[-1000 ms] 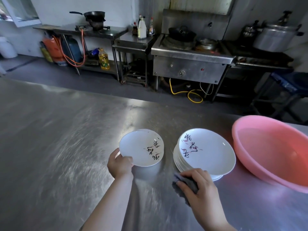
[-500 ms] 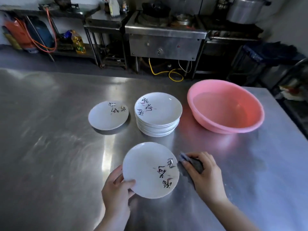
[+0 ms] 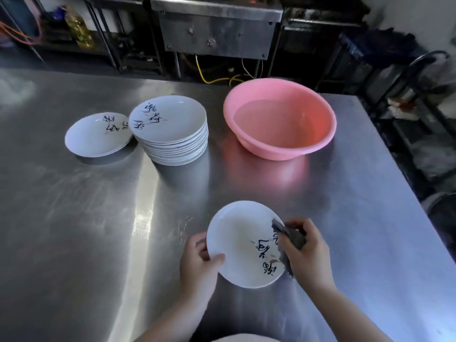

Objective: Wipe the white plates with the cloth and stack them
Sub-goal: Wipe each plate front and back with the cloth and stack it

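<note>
While the left hand (image 3: 197,264) grips the near-left rim of a white plate (image 3: 243,243), thumb curled over the top edge and fingers underneath, the right hand (image 3: 307,253) pinches a dark grey cloth (image 3: 288,239) and presses it against the plate's right side, partly covering the black brush lettering printed there. That plate is held tilted just above the steel table (image 3: 74,230), well on the near side of the pink basin (image 3: 280,118), which serves as the landmark. Water lies in the bottom of the basin. Just left of the basin stands a tall stack of white plates (image 3: 170,130), the top one showing the same lettering. Farther left again, and looking to touch the stack's lower edge, lies a low pile of plates (image 3: 97,134); how many it holds cannot be told. Nothing stands between the held plate and either pile, only bare reflective metal. Beyond the basin, off the table's far edge, a steel cooker cabinet (image 3: 217,33) sits on legs with a yellow hose (image 3: 217,79) looping beneath it, and a yellow oil bottle (image 3: 79,29) is far to its left.
</note>
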Motion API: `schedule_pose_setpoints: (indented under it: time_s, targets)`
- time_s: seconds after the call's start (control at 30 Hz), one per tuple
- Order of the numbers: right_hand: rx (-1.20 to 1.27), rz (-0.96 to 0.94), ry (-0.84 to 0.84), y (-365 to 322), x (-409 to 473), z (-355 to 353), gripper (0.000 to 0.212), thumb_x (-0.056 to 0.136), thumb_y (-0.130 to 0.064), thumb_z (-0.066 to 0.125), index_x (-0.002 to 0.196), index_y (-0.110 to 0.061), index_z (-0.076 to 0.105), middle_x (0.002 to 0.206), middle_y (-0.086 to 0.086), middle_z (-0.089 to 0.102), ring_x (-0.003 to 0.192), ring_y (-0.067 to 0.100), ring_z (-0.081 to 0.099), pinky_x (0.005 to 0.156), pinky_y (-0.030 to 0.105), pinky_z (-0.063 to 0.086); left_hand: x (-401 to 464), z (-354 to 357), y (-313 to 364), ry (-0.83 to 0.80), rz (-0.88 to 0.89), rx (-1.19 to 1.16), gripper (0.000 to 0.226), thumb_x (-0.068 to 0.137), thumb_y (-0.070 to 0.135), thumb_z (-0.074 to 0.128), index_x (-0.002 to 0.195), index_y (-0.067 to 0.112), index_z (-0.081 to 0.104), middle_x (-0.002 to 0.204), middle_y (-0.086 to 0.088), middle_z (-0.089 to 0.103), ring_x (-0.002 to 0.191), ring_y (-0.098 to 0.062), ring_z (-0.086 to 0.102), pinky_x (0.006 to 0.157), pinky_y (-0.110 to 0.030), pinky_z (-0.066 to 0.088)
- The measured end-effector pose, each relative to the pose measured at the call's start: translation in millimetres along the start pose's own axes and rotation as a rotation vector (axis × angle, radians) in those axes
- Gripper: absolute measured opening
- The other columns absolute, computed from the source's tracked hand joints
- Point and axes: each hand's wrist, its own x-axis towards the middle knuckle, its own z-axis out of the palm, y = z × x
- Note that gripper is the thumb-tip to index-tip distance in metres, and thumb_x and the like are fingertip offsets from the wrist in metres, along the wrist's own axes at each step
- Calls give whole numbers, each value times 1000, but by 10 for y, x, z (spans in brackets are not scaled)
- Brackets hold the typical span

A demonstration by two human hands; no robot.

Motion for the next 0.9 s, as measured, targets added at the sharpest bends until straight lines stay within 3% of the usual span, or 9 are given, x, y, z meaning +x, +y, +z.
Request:
schedule_pose_setpoints:
  time_s: [0.1,0.17,0.2,0.27,0.43,0.53,0.6,0.77,0.9]
  targets:
    - [-111,-200,-19,1,93,4,32,77,-16,77,83,-40,57,88,-12,59,84,13,57,73,18,44,37,-9,-9,-37,93,218,31,83,1,72,103,22,62,98,7,71,93,-11,67,88,-43,55]
    - [-223,-326,-81,-35,127,83,24,73,-14,81,86,-29,67,91,-16,57,93,11,50,81,8,34,98,-20,33,-56,188,347,27,86,8,72,97,29,60,93,12,69,89,-3,65,84,-23,53]
    - [-281,-365,-143,-34,131,136,19,74,-14,81,88,-22,72,93,-12,59,94,13,49,84,11,35,140,-10,58,-67,227,401,29,87,9,71,97,34,59,90,15,68,87,1,64,78,-11,47]
    - [-398,-474,-227,21,84,206,15,75,-12,80,89,-16,77,94,-2,66,92,20,55,86,23,41,224,44,106,-106,252,496,29,89,12,69,105,35,62,86,20,66,82,6,62,68,-6,42]
    - [-499,-627,-380,228,10,-8,20,66,-8,83,79,-23,79,88,-8,69,82,20,65,57,27,55,292,180,101,-90,219,577,25,88,9,66,102,29,68,79,15,64,76,0,60,65,-14,42]
    - [-488,-455,-280,170,251,102,17,80,-11,73,91,-22,78,98,-8,70,98,19,59,75,30,51,243,232,68,-30,197,550,28,85,6,68,94,31,64,76,12,64,74,-1,59,62,-12,40]
    - [-499,-478,-292,51,258,292,20,85,-13,67,101,-21,76,102,-5,70,101,20,56,81,29,46,231,263,46,9,173,505,26,84,4,67,91,29,64,75,10,65,74,-6,61,63,-15,43]
    - [-436,-688,-579,156,-17,111,19,76,-9,72,89,-22,78,85,-4,68,79,26,61,63,31,54,246,266,43,31,122,432,25,82,0,69,97,19,71,76,5,67,76,-14,64,67,-25,47]
    - [-529,-532,-381,270,362,-122,23,80,-8,70,95,-25,78,96,-7,67,97,23,57,71,37,53,234,252,47,-2,114,430,26,83,-1,65,101,17,69,81,-3,68,78,-25,67,72,-45,57]
